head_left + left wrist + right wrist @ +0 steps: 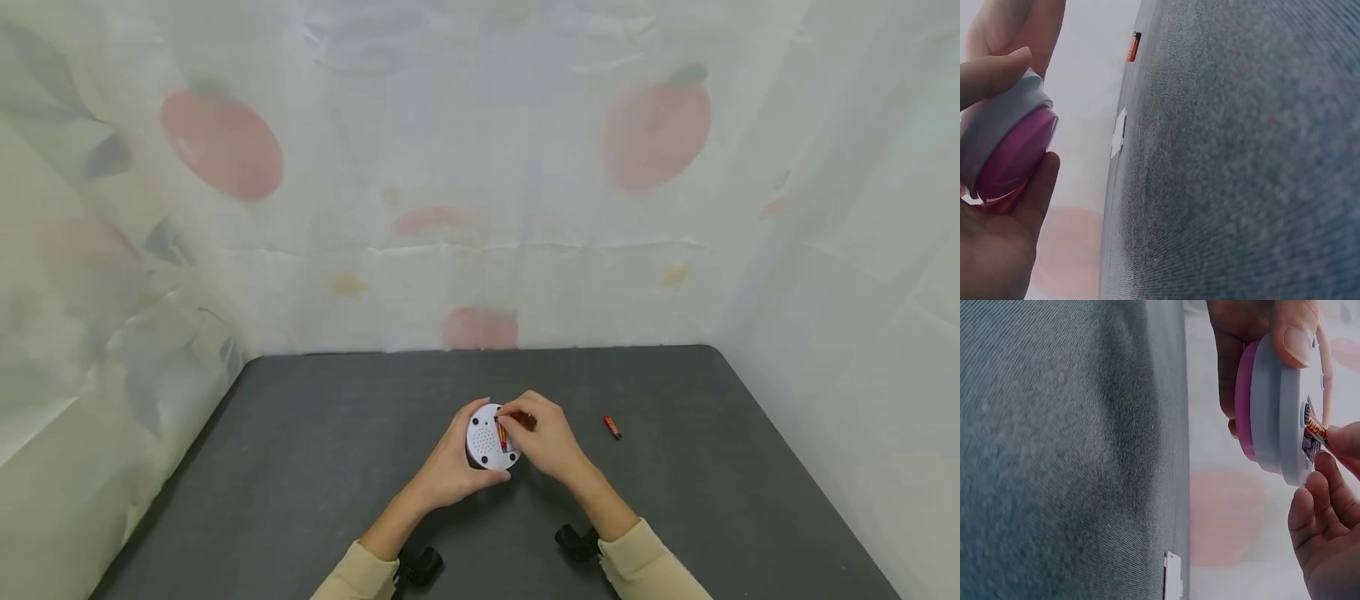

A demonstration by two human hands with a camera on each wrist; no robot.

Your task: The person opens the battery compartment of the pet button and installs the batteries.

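Nearest the head camera, two cream sleeves [645, 558] are seen at the lower edge, with small black wrist mounts [576, 542] beside them. From the sleeves the forearms converge toward the middle of the dark grey tabletop [315, 467].

The left hand [450, 467] is curled round the rim of a round white plastic device with a translucent pink face [486, 440], which is held above the tabletop with its white perforated back turned up toward the head camera. In the left wrist view the pink face [1013, 156] is seen pointing down and away, cradled between thumb and fingers.

The right hand [547, 442] is closed in a pinch on a small red and gold cylindrical battery [502, 435], which is pressed against the back of the device, at its right half. In the right wrist view the battery [1316, 428] is seen entering a recess in the white back at a slant, one end sunk and the other raised under the fingertips [1341, 440]. Its long axis is judged to run roughly from near to far across the back, so the seating push would come from the right hand.

A second small red battery [612, 427] is left lying on the tabletop, to the right of the right hand and apart from it. A small white flat piece [1173, 575] is seen lying on the tabletop; what it is cannot be told.
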